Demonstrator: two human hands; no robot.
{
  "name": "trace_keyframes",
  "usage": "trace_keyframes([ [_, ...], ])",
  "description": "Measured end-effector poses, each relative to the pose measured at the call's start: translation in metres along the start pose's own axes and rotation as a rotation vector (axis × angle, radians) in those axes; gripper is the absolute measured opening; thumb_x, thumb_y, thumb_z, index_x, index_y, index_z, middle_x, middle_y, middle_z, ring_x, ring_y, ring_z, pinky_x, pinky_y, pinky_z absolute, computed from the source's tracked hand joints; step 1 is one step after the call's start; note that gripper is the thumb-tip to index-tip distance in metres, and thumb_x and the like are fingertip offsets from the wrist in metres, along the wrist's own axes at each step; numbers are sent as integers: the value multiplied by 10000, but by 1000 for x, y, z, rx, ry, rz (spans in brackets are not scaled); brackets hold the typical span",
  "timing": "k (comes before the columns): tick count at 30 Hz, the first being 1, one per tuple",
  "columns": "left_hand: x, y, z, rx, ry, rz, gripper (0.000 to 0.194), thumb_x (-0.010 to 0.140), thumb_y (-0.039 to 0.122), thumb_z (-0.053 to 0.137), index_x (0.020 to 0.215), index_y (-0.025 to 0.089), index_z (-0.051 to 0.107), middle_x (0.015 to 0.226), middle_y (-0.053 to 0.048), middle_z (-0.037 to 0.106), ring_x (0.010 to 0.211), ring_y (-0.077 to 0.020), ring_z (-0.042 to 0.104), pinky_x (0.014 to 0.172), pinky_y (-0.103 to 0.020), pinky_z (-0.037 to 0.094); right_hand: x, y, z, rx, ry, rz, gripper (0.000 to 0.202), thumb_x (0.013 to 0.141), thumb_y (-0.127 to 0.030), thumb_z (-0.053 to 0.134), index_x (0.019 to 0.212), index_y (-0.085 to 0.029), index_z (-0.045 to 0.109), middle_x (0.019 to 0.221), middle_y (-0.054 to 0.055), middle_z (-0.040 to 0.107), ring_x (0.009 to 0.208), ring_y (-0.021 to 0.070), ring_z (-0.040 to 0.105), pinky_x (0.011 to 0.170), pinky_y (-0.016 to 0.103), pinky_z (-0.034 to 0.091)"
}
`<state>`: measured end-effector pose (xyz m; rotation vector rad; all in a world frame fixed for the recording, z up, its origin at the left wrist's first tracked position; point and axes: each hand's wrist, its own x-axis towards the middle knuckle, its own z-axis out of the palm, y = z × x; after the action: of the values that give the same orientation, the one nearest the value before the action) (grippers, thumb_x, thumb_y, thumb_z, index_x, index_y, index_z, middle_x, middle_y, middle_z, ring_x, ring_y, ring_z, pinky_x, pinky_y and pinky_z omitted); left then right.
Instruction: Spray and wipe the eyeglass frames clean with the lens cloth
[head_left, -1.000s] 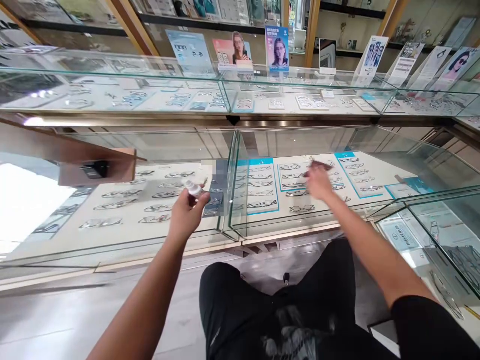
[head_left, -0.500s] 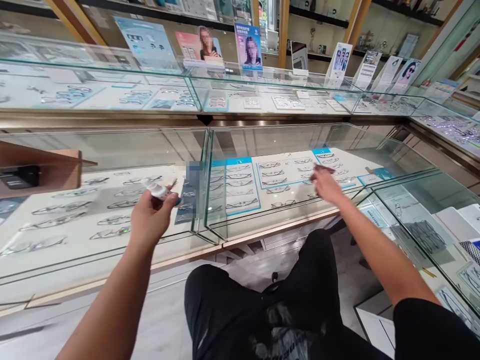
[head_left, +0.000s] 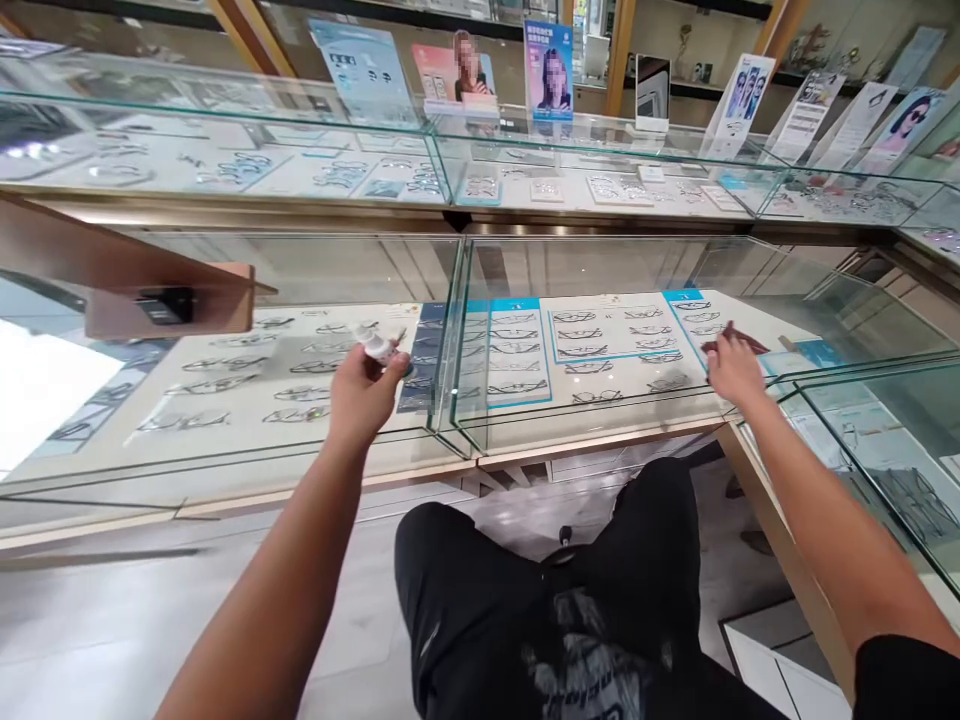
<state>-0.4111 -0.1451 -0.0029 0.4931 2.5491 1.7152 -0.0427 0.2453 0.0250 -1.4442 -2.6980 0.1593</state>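
My left hand (head_left: 364, 398) is closed around a small white bottle (head_left: 377, 346) with a narrow top, held tilted above the left glass display case. A thin light-coloured thing also pokes out past the fingers; its kind is unclear. On the far side, my right hand (head_left: 735, 372) grips a folded dark red-brown cloth (head_left: 752, 346) over the right part of the glass case (head_left: 517, 437). Beneath the glass, rows of eyeglasses (head_left: 598, 397) lie on white and blue-edged cards. I cannot tell whether the cloth touches the glass.
A wooden stand (head_left: 217, 300) holding a black object rises at the left. Behind runs a higher glass counter with cardboard signs (head_left: 549, 75) and a small framed mirror or screen (head_left: 652, 92). Another glass case (head_left: 892, 440) joins at the right. My knees (head_left: 435, 540) are below the front edge.
The view has turned left. My right hand has moved rightward across the case with the cloth. My left hand still holds the bottle, now nearer the seam between the cases.
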Motion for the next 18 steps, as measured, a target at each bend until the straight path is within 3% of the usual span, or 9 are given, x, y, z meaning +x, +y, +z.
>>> trace_keyframes([
  [3,2,-3,2,2,10,21,392,795,348,708,1133,150,699,985,-71,748,903,-217,693,960,-391,558,-12,-101,25,10,-27,-206,607,1085,-282,289,1589,29,424,1691,231,425,1624,321,313,1358,461,158],
  [7,4,-5,4,14,14,61,384,790,378,696,1105,159,689,964,-61,740,903,-209,699,886,-337,565,-55,-231,44,66,-113,-480,636,1102,-361,280,1636,-32,391,1741,204,344,1636,385,274,1334,567,242],
  [9,6,-7,4,32,23,76,372,796,386,695,1092,161,685,952,-56,738,884,-205,696,865,-327,563,-81,-285,51,134,-145,-605,646,1112,-392,256,1654,-60,365,1757,192,311,1643,376,261,1333,588,249],
  [11,6,-9,3,39,28,80,363,817,387,687,1100,159,684,960,-55,740,882,-199,690,874,-322,560,-104,-323,59,178,-165,-720,630,1107,-392,321,1650,-79,372,1757,185,313,1640,374,270,1325,583,267],
  [14,7,-12,-1,61,35,65,371,836,371,699,1125,138,691,978,-47,745,895,-185,673,907,-316,552,-119,-341,67,209,-137,-813,588,1086,-345,428,1623,-107,415,1741,179,354,1630,345,299,1315,528,294],
  [16,9,-16,-4,65,36,44,384,816,342,728,1123,113,698,954,-43,744,876,-180,664,915,-329,549,-110,-324,69,210,-131,-841,563,1091,-342,421,1622,-155,426,1741,144,371,1629,317,308,1306,504,315],
  [18,13,-22,-8,61,35,33,387,799,310,728,1125,104,707,928,-43,751,847,-177,677,888,-325,557,-89,-287,64,184,-135,-798,563,1101,-357,376,1631,-171,419,1745,130,366,1635,309,301,1305,509,318],
])
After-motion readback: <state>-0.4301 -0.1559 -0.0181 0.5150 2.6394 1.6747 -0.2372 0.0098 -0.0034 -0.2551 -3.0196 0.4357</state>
